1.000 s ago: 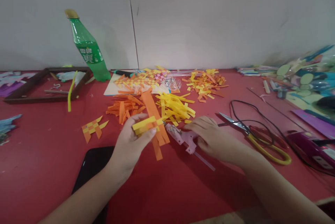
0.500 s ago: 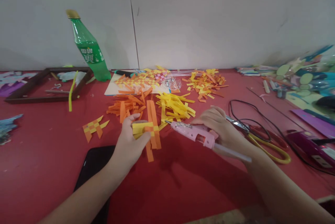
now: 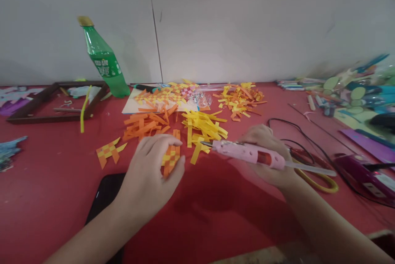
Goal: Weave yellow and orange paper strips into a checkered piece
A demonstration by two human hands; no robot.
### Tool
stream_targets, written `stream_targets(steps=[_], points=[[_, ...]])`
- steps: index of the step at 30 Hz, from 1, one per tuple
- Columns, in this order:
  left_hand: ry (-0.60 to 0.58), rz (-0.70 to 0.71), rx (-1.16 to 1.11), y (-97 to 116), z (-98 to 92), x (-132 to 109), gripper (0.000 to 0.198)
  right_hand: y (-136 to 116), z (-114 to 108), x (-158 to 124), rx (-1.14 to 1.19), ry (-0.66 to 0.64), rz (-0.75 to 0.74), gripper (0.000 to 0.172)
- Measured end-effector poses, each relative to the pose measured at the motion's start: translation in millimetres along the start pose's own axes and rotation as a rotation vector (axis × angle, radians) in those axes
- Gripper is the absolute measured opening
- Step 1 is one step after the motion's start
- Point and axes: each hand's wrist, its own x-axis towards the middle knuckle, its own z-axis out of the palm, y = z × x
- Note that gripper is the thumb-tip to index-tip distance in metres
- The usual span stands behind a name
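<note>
My left hand curls round a woven paper piece of orange and yellow strips, thumb on its right side and fingers partly hiding it. In my right hand is a pink hot glue gun, a clear glue stick poking out of its back. The gun's metal nozzle points left, beside loose yellow paper strips. Orange strips lie heaped behind my left hand. To the left, a finished-looking woven paper fish rests flat on the red table.
A dark phone lies under my left forearm. Behind stand a green bottle and a brown frame. Woven pieces and mixed scraps lie near the wall. Yellow-handled scissors, a black cord and a purple power strip are right.
My left hand has turned over the woven piece, which now shows more checkered weave and fewer long strips. The glue gun has shifted right and lies more level.
</note>
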Motion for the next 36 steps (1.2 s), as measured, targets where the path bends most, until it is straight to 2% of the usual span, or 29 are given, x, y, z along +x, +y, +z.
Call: stream_targets(steps=[4, 8, 13, 22, 26, 28, 30, 32, 36], points=[[-0.176, -0.180, -0.243, 7.7, 5.3, 9.1, 0.030, -8.2, -1.2, 0.8, 0.073, 0.038, -0.056, 0.010], [-0.238, -0.217, -0.430, 11.5, 13.6, 14.1, 0.035, -13.9, -3.5, 1.3, 0.103, 0.025, -0.099, 0.012], [-0.123, -0.140, -0.568, 11.9, 17.6, 16.2, 0.006, -14.5, -4.5, 1.1, 0.113, 0.048, -0.128, 0.016], [0.042, -0.002, -0.482, 10.4, 11.5, 17.9, 0.020, -4.2, -6.1, -7.6, 0.202, 0.025, -0.135, 0.026], [0.153, 0.152, -0.420, 6.4, 10.0, 19.7, 0.019, 3.5, -7.1, -8.7, 0.247, 0.058, -0.191, 0.035], [0.234, 0.258, -0.375, 4.2, 8.5, 21.0, 0.017, 7.0, -11.9, -5.8, 0.253, 0.087, -0.233, 0.038], [0.289, 0.334, -0.334, 2.1, 6.6, 22.2, 0.015, 9.1, -20.8, -1.4, 0.231, 0.086, -0.258, 0.032], [0.307, 0.369, -0.308, 0.2, 4.9, 23.1, 0.013, 9.4, -32.5, 2.9, 0.198, 0.042, -0.269, 0.024], [0.291, 0.444, -0.235, -1.5, 3.6, 23.2, 0.011, 5.3, -52.2, 6.0, 0.133, -0.094, -0.276, 0.024]])
